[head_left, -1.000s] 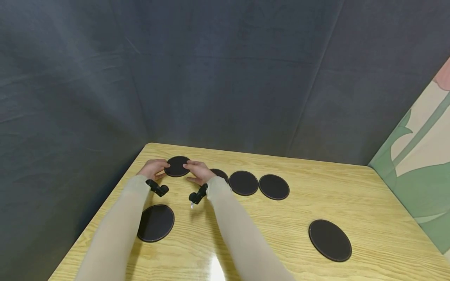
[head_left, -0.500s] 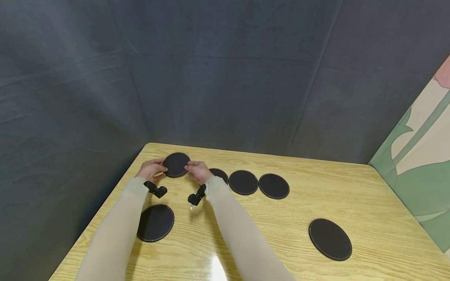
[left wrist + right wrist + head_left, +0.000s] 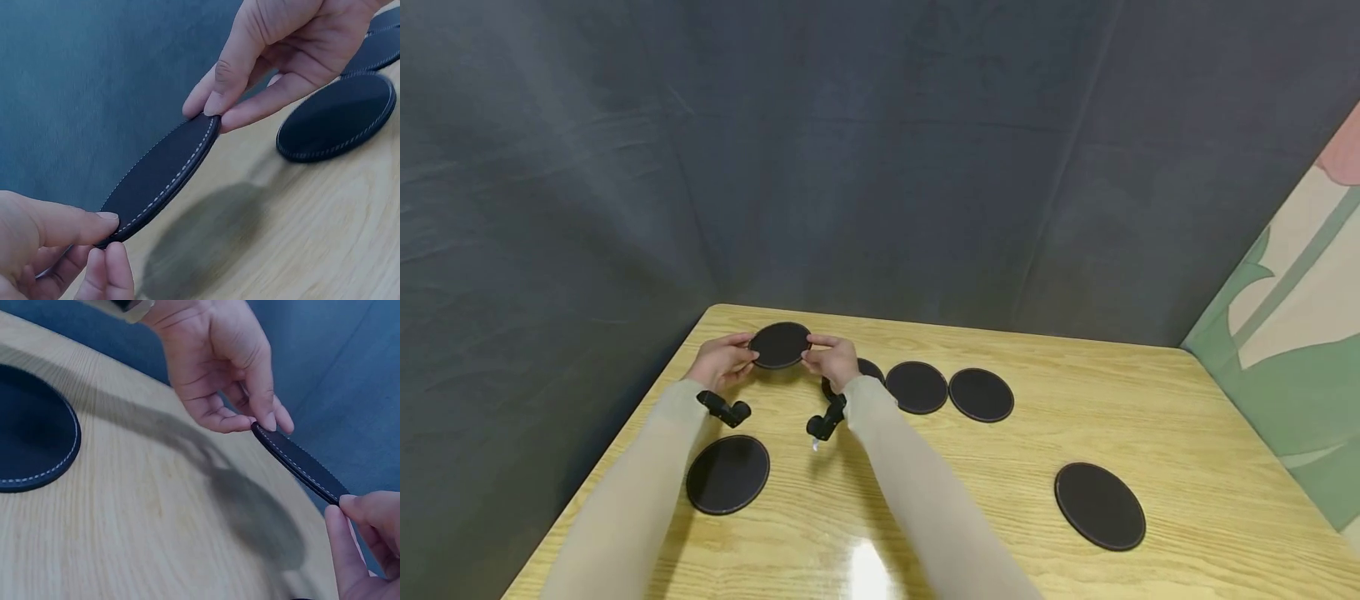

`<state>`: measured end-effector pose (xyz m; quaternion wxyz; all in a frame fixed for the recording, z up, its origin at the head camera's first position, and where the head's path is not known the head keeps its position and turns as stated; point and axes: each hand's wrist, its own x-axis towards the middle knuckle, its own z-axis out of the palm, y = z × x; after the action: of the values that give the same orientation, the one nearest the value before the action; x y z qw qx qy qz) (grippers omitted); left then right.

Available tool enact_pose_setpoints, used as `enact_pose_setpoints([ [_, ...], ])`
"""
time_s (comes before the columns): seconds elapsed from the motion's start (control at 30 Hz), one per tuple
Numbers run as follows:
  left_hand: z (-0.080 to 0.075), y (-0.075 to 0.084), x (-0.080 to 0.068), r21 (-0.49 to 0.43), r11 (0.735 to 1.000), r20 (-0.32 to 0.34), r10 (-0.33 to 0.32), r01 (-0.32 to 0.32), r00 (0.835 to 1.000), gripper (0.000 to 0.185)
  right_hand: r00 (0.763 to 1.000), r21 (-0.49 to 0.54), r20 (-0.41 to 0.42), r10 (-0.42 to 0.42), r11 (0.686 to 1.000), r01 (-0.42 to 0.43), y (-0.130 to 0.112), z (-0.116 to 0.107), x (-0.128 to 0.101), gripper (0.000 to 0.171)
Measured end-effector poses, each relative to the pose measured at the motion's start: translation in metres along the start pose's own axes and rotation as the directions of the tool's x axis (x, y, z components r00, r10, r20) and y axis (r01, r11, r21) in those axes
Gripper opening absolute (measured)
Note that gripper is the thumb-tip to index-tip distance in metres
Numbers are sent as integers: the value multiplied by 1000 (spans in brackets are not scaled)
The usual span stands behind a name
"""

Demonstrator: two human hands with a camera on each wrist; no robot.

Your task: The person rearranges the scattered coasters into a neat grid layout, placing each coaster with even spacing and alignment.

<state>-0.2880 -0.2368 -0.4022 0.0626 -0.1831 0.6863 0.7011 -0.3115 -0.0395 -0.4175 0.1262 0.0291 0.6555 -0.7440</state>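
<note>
Both hands held one dark round coaster (image 3: 779,344) lifted above the far left corner of the wooden bench (image 3: 970,492). The left hand (image 3: 721,362) pinched its left edge, and the right hand (image 3: 834,360) pinched its right edge. Five more coasters lay flat on the bench. This looked like a mid-carry step; next it would need a level set-down.

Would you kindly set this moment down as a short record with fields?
Held item: round black coaster with pale edge stitching, lifted off the table
Left hand: pinches the coaster's left edge
Right hand: pinches the coaster's right edge
Surface: wooden table
Near-left coaster: flat on the table
Row of coasters: flat beside the right hand, one partly hidden behind it
Lone coaster: flat, near right
</note>
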Motion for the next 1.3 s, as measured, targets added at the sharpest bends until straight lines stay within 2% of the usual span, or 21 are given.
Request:
enact_pose_setpoints([
  [0.27,5,7,-13,4,1000,71,28,-29,997,63,998,148,62,-23,989,13,-10,-15,-3,43],
  [0.67,12,17,-28,-16,997,98,74,-73,992,63,993,239,99,-70,970,44,-21,-28,-15,50],
  [1.2,30,16,-41,-82,988,161,140,-128,977,54,986,212,151,-64,977,31,-31,-59,-31,55],
  [1.3,34,18,-48,-81,988,175,147,-134,974,53,987,221,155,-52,975,17,-34,-64,-38,56],
])
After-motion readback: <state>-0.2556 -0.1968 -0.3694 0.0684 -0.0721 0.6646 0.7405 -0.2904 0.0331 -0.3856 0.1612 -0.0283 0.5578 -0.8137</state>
